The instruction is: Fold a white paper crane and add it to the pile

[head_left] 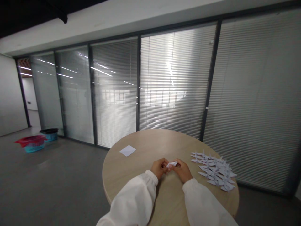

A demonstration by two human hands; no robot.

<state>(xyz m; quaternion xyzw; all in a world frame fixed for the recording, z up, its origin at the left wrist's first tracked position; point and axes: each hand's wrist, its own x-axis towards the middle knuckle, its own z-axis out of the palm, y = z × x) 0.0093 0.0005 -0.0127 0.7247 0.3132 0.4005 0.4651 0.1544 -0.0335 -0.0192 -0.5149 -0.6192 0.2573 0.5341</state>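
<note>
Left hand (160, 167), right hand (183, 170): both pinch folded paper (173, 163).
Paper: could crease crookedly if you press unevenly.

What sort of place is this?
Probably an office or similar workplace: there is a long glass partition with slatted blinds, and a red-lined bin standing on the grey floor.

Hands (184, 170) between sheet (127, 150) and pile (221, 165)

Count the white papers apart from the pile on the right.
2: a flat sheet at the left of the table, and a folded piece held by the left hand and right hand. More could hide under the sheet.
</note>
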